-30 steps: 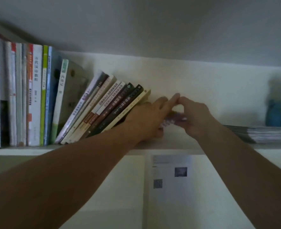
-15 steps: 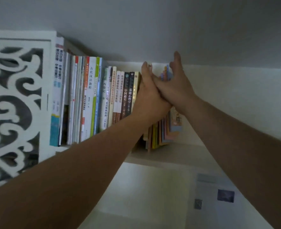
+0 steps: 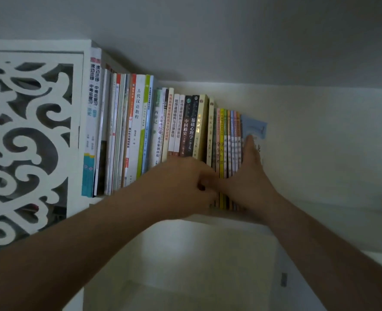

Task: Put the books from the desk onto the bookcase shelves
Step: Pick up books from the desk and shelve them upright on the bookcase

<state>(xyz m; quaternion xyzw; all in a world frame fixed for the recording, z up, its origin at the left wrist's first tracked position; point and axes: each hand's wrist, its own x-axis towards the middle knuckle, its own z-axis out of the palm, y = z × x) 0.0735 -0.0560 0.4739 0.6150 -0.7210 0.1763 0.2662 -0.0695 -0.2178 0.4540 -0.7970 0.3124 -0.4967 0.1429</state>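
The thin colourful books (image 3: 228, 140) stand upright at the right end of the shelf (image 3: 297, 209) row. Right hand (image 3: 250, 176) presses flat against them, grip open; left hand (image 3: 190, 187) looks curled around their lower spines, kinda blurry.

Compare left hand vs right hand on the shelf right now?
The left hand has curled fingers at the lower spines; the right hand lies flat with straight fingers against the blue cover at the row's end. Left sits lower, right reaches higher. Both touch the thin colourful books.
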